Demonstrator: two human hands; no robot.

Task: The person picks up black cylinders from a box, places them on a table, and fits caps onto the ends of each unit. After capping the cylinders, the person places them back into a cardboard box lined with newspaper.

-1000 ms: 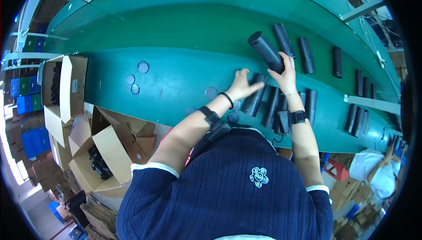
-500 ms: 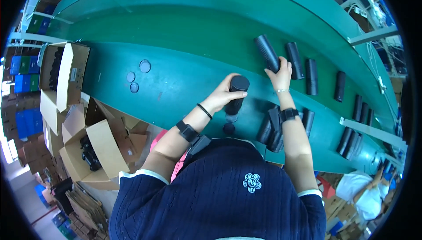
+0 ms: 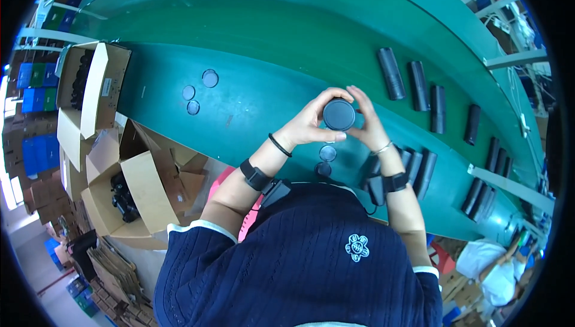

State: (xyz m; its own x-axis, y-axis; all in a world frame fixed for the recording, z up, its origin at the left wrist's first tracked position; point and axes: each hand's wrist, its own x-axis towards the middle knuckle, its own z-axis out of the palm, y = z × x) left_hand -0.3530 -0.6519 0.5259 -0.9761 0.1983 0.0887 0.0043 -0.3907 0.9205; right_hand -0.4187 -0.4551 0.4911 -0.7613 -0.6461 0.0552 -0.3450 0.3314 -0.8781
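My left hand (image 3: pixel 307 124) grips a black cylinder (image 3: pixel 339 115), its round flat end facing up; the lower part is hidden beneath the hands. Curved around the right side of that end, my right hand (image 3: pixel 370 124) has its fingers and thumb at the rim. Below them on the table lie a grey disc (image 3: pixel 327 153) and a darker disc (image 3: pixel 323 169). Several black ribbed cylinders (image 3: pixel 425 175) lie beside my right forearm, partly covered by it. Another black ribbed cylinder (image 3: pixel 392 73) rests on the green strip beyond my right hand.
More cylinders (image 3: pixel 438 109) lie spaced along the green strip to the right. Three grey discs (image 3: pixel 209 78) are on the table at left. Open cardboard boxes (image 3: pixel 147 184) holding black parts stand left of the table. A metal bar (image 3: pixel 509 184) crosses the right side.
My right hand has let go of a ribbed cylinder on the green strip and come left to the held cylinder. My left hand has tilted that cylinder so its end faces up more.
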